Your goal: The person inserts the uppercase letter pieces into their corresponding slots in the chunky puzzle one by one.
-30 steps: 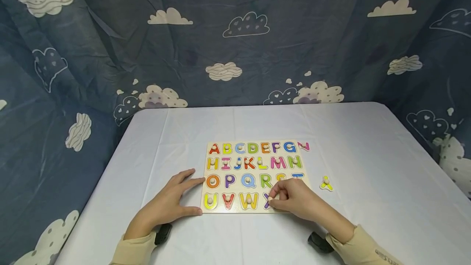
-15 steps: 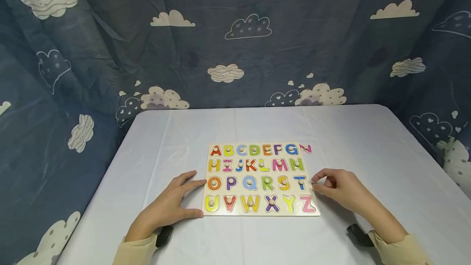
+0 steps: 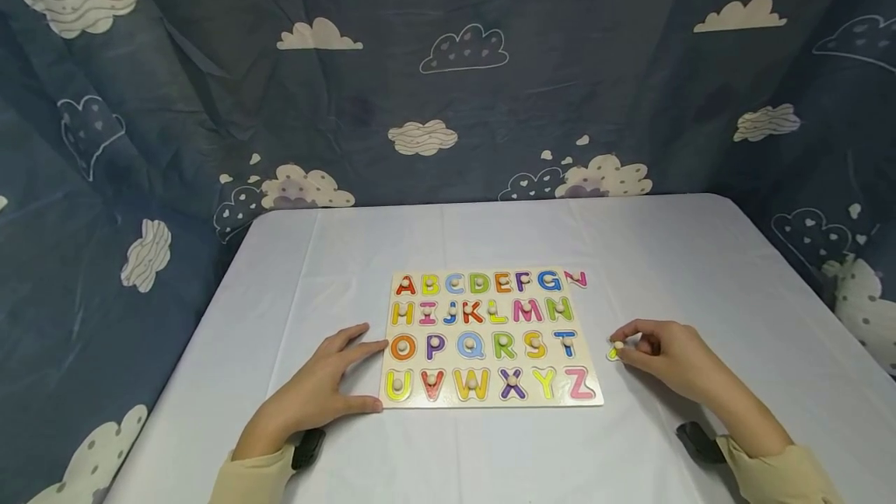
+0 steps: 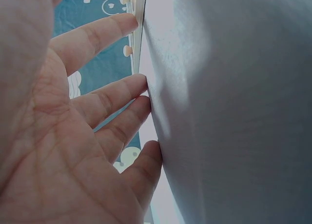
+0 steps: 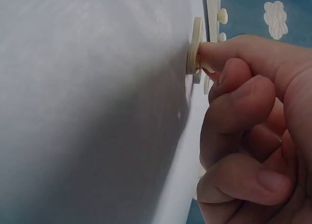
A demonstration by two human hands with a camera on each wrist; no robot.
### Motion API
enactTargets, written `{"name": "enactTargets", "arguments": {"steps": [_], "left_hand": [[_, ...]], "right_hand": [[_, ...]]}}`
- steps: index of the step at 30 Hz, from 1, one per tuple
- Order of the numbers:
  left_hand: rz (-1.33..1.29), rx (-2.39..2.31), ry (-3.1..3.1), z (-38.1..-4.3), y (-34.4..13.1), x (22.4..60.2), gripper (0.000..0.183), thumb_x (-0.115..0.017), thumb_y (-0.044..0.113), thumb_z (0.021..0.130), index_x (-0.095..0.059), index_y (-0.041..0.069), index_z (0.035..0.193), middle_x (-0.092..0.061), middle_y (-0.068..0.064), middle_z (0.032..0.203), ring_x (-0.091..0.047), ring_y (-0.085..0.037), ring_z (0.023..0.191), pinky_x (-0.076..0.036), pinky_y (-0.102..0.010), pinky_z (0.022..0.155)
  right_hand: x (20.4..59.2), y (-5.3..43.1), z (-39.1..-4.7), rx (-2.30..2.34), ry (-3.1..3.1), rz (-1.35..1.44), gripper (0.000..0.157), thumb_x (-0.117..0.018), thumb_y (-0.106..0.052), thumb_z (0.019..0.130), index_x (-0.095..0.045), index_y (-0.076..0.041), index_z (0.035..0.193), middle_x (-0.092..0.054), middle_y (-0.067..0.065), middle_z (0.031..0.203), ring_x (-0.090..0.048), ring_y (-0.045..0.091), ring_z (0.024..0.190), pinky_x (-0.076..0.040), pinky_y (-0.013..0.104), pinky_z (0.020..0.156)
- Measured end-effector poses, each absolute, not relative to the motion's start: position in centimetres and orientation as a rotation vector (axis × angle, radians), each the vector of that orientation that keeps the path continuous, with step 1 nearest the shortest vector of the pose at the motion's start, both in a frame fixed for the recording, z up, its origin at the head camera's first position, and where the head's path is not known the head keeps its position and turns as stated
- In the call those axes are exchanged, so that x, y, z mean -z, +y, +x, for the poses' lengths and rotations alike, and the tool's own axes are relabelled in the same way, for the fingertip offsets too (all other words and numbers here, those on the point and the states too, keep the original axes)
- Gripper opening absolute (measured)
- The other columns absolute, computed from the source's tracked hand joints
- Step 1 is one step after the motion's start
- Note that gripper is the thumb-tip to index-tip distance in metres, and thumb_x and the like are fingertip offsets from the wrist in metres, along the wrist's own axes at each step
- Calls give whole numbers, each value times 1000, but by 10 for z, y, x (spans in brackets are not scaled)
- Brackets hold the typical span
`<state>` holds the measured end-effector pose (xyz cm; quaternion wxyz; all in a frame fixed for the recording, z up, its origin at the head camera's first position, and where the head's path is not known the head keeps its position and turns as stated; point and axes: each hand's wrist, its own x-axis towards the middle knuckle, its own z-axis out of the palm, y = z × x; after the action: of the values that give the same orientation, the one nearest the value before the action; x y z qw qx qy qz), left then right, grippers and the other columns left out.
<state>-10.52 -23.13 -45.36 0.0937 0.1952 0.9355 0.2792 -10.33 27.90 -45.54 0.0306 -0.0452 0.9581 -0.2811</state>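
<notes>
Thumb and forefinger of my right hand (image 3: 665, 356) pinch the knob of a yellow letter Y puzzle piece (image 3: 613, 352), just right of the board. In the right wrist view the wooden edge of the Y piece (image 5: 193, 50) shows close to the white cloth, and the other fingers curl inward. The alphabet puzzle board (image 3: 448, 367) lies flat, with knobbed letters in most of its recesses; the Y and Z spots at its lower right show no knobs. My left hand (image 3: 318, 383) spreads its fingers, thumb and fingertips at the board's left edge (image 4: 140, 33).
A pink letter Z piece (image 3: 576, 278) lies at the board's upper right corner. The white-covered table (image 3: 336, 247) stretches around the board, with a dark cloud-patterned cloth (image 3: 392, 92) hanging behind it.
My right hand has left the purple X at the board's bottom row, moved right off the board and taken hold of the yellow Y's knob. The left hand stays at the left edge.
</notes>
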Motion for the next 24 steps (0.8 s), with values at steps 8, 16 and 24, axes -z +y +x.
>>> {"name": "enactTargets", "arguments": {"steps": [8, 16, 24], "left_hand": [[594, -834, 2781, -106, -232, 457, 82, -96, 42, 78, -64, 24, 151, -41, -16, 169, -38, -44, 156, -39, -64, 123], [566, -835, 2774, -106, -231, 454, 82, -96, 41, 78, -64, 24, 151, -41, -16, 170, -37, -44, 157, -39, -64, 123], [555, -829, 2775, -106, -231, 455, 82, -96, 43, 78, -63, 25, 151, -40, -15, 170, -37, -44, 157, -39, -65, 123]], "right_hand": [[452, 281, -106, 806, 2985, -92, 18, -79, -19, 96, -77, -5, 107, -52, -2, 73, -44, 11, 67, -32, 25, 56], [453, 284, -108, 788, 3042, 5, 26, -85, -27, 91, -72, -5, 93, -52, -2, 70, -45, 14, 65, -30, 26, 55], [454, 284, -108, 790, 3003, 21, 26, -84, -28, 91, -74, -5, 97, -52, -2, 70, -44, 13, 65, -29, 26, 55]]}}
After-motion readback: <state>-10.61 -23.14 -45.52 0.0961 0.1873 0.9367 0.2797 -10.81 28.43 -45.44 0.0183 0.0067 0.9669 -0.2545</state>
